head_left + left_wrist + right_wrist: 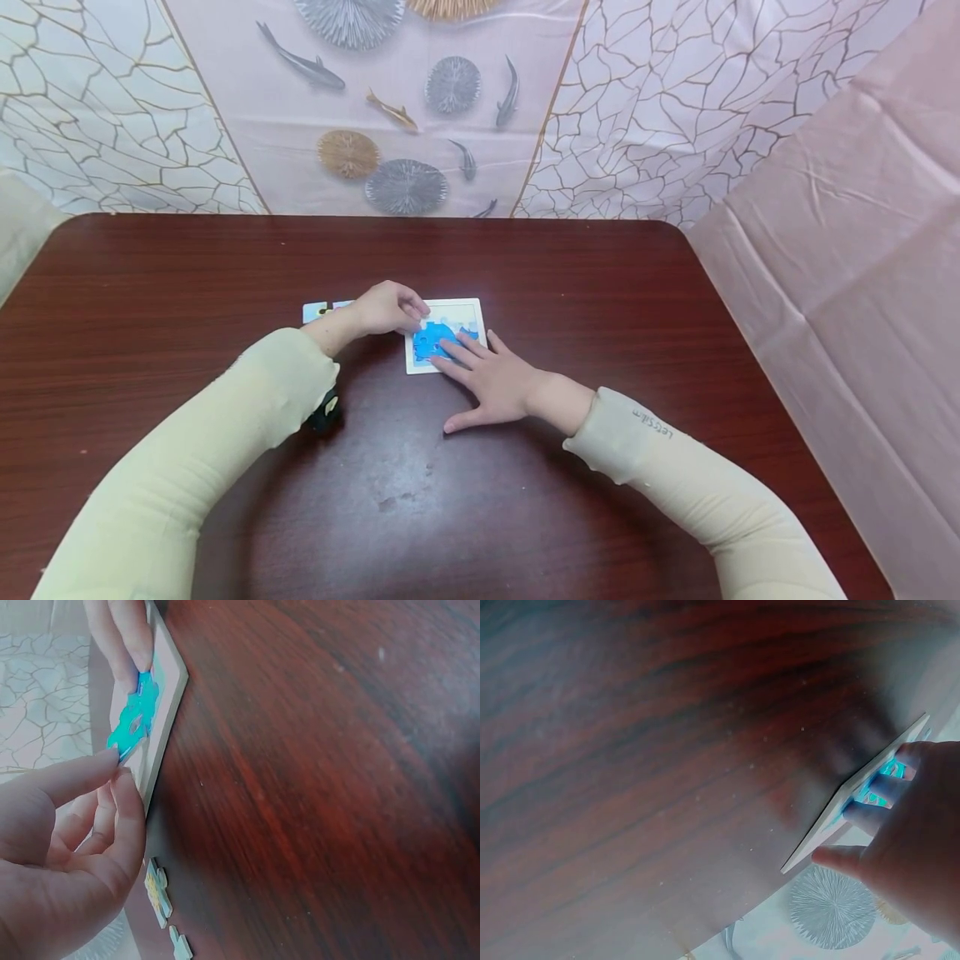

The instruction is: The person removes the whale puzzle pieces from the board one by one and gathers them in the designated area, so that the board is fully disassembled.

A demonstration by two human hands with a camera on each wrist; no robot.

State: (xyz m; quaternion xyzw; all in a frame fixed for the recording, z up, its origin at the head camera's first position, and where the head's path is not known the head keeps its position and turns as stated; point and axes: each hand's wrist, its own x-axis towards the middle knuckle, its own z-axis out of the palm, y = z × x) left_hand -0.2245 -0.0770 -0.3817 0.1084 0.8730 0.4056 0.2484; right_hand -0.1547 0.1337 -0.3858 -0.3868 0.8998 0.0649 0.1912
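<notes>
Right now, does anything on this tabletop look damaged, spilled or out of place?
Only a dull, irregular patch on the table, below the puzzle board in the head view. It looks odd because it breaks the surface's sheen; I cannot tell whether it is wear or residue. Nothing else stands out.

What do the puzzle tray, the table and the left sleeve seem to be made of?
Puzzle tray: perhaps wood or fibreboard, matt, with straight pale edges. Table: wood or wood-look laminate, glossy, showing streaky grain and bright reflections. Left sleeve: probably fabric, matt, with folds and a wavy cuff.
</notes>
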